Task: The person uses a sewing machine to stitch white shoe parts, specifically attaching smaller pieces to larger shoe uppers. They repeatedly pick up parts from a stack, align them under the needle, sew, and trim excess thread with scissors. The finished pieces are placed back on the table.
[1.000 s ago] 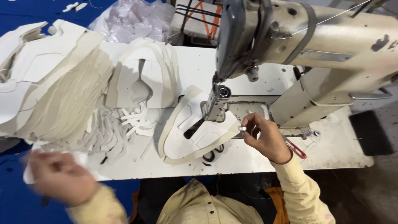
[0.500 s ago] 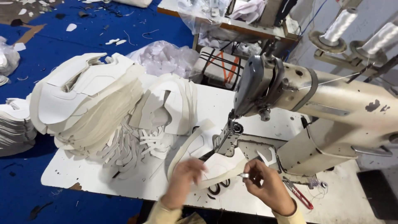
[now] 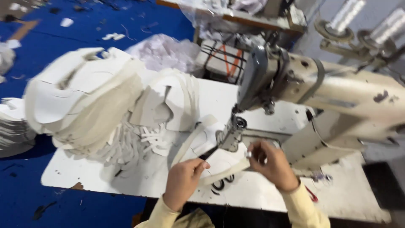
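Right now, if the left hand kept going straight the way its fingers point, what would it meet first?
Probably the dark tool at its fingertips, then the sewing machine's post just beyond. The left hand points up and right toward them; depth is unclear.

Sewing machine (image 3: 337, 90): cream-painted metal, chipped and worn. Table (image 3: 261, 198): white, matt, scuffed. Cut pieces (image 3: 84, 101): pale, matt cloth-like sheet. Floor (image 3: 25, 169): blue.

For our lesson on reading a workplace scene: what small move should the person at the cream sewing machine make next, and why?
Probably slide the curved white cut piece further under the needle post of the cream sewing machine. The left hand pinches its near edge and the right hand holds its other end beside the post, so the piece seems nearly lined up.
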